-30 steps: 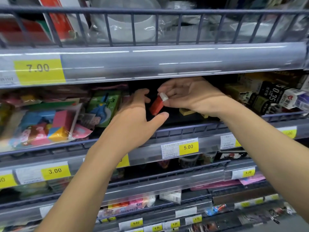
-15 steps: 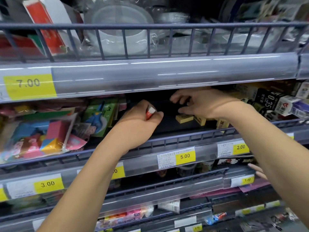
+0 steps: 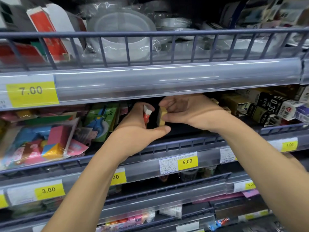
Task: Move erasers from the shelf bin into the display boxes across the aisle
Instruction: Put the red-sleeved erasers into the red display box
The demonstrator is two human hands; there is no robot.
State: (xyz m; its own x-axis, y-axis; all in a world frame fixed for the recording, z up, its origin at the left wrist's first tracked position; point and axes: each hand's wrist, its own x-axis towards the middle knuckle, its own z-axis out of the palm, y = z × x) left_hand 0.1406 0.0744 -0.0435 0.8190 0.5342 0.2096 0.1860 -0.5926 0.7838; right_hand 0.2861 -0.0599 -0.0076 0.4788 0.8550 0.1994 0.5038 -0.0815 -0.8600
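Observation:
Both my hands reach into the dark shelf bin point(image 3: 184, 131) under the upper price rail. My left hand point(image 3: 138, 124) holds a red eraser with a white end point(image 3: 146, 114) in its curled fingers, thumb stretched out below. My right hand point(image 3: 187, 111) pinches a yellow eraser point(image 3: 161, 117) between thumb and fingers, right beside the red one. A few more yellow erasers point(image 3: 227, 109) lie in the bin behind my right wrist. The display boxes are not in view.
A grey wire rail point(image 3: 184, 144) fronts the bin, with a 5.00 price tag point(image 3: 187, 162) below. Colourful packets point(image 3: 41, 139) fill the shelf to the left, and small black and white boxes point(image 3: 274, 106) to the right. The upper shelf rail point(image 3: 150, 79) hangs just above my hands.
My right hand handed the red eraser to my left hand, reached back into the bin, picked up a yellow eraser and brought it next to my left hand.

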